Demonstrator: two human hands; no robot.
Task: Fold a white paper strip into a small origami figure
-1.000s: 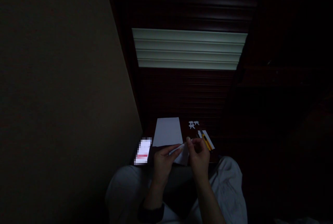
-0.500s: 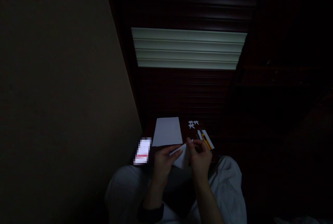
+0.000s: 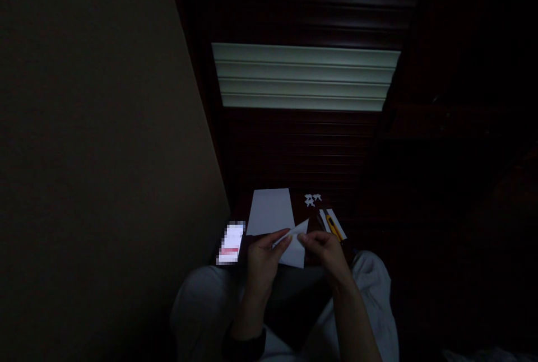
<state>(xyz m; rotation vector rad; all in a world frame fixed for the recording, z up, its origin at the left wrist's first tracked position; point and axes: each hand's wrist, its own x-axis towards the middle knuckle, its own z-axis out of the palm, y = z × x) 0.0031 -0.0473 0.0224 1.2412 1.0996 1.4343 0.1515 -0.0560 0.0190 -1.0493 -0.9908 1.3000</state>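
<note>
A folded piece of white paper (image 3: 296,254) is held between my two hands, its pointed corner sticking up toward the back. My left hand (image 3: 264,254) pinches its left edge, thumb on top and fingers behind. With thumb and fingertips closed, my right hand (image 3: 325,249) grips the paper's right side near the upper fold. Just beyond my hands a larger white paper sheet (image 3: 271,210) lies flat on the dark table. Several small folded white paper pieces (image 3: 311,200) sit to its right.
A yellow utility knife (image 3: 334,228) lies on a white paper strip (image 3: 341,224) at the right, beside a dark slim object. A lit phone (image 3: 231,243) with a blurred screen lies at the left. Behind stands a dark slatted panel (image 3: 302,149); a wall (image 3: 126,154) rises at left.
My right hand has turned and slid down the paper's right side. The paper has tilted, and its pointed corner shows more plainly. My left hand keeps its hold.
</note>
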